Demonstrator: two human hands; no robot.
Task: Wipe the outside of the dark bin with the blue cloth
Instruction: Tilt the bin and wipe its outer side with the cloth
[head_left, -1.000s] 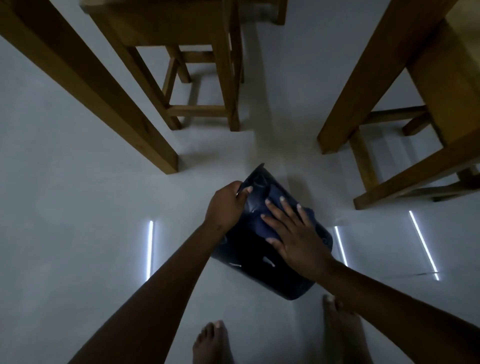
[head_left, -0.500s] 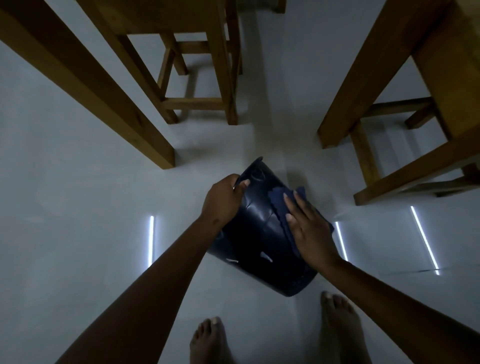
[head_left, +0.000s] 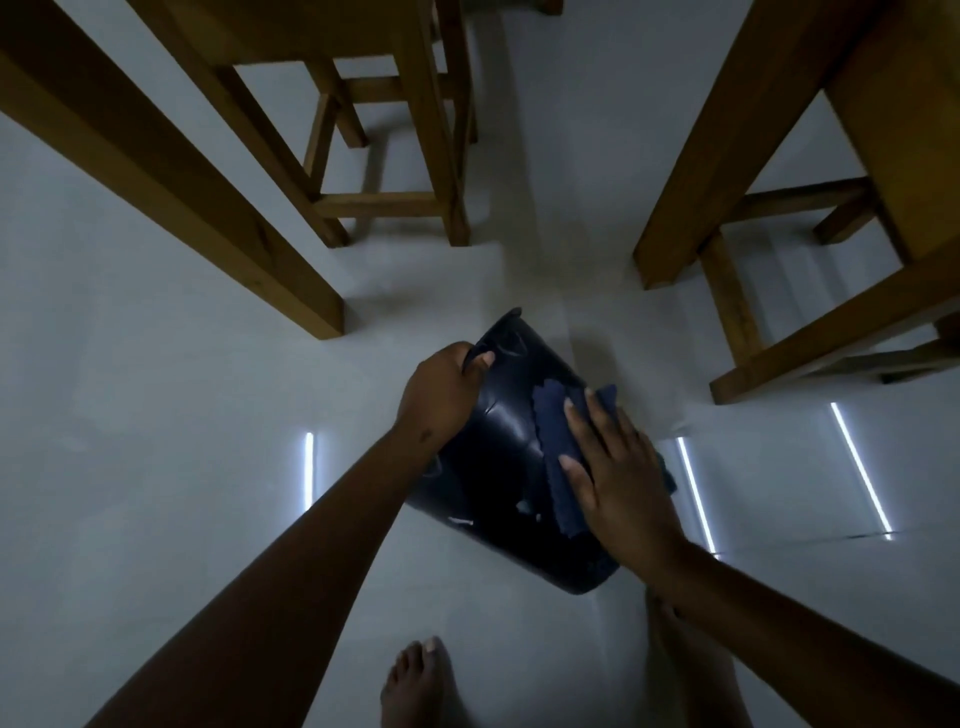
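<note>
- The dark bin (head_left: 498, 457) lies tilted on the pale floor (head_left: 156, 415), rim end away from the person.
- The left hand (head_left: 441, 395) is closed on the bin's far rim, thumb curled over the edge.
- The right hand (head_left: 618, 473) lies flat, fingers spread (not gripping), pressing the blue cloth (head_left: 558, 447) against the bin's side.
- Wooden table legs (head_left: 171, 171) and a stool (head_left: 384, 130) stand beyond; bare feet (head_left: 421, 686) show below.
</note>
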